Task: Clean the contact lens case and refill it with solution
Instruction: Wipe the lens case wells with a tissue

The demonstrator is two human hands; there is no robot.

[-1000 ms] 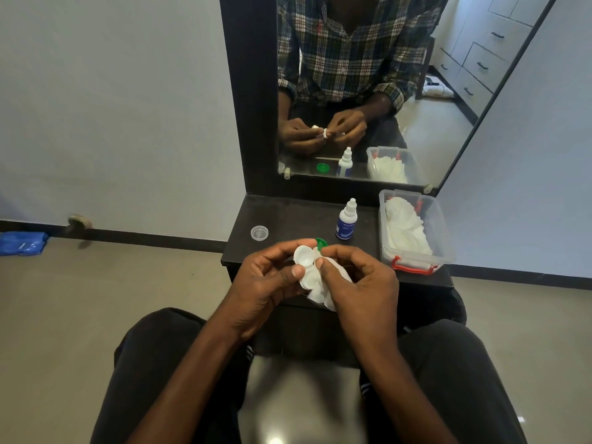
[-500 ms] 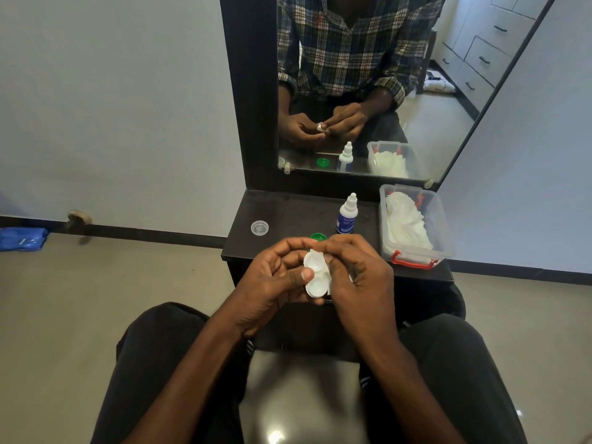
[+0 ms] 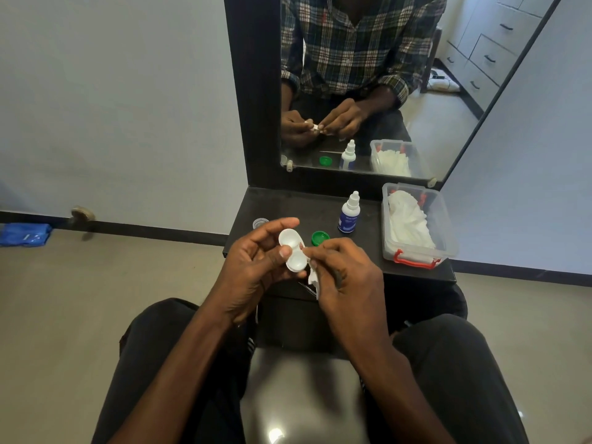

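My left hand (image 3: 256,267) grips a white two-well contact lens case (image 3: 292,253), thumb across its middle, both open wells facing me. My right hand (image 3: 344,277) pinches a white tissue (image 3: 312,275) against the case's right edge; most of the tissue hangs below my fingers. A green cap (image 3: 320,238) lies on the dark shelf (image 3: 314,209) just behind my hands. A clear cap (image 3: 260,223) lies at the shelf's left. The white solution bottle (image 3: 349,214) with a blue label stands upright, closed, behind the green cap.
A clear plastic box (image 3: 445,232) with red latches, holding white tissues, sits on the shelf's right side. A mirror (image 3: 400,91) in a dark frame rises behind the shelf. My knees are under the shelf. A blue item (image 3: 24,233) lies on the floor far left.
The tissue was over the case's wells; now my right hand has drawn it to the right edge, and both wells show. The green cap behind is uncovered.
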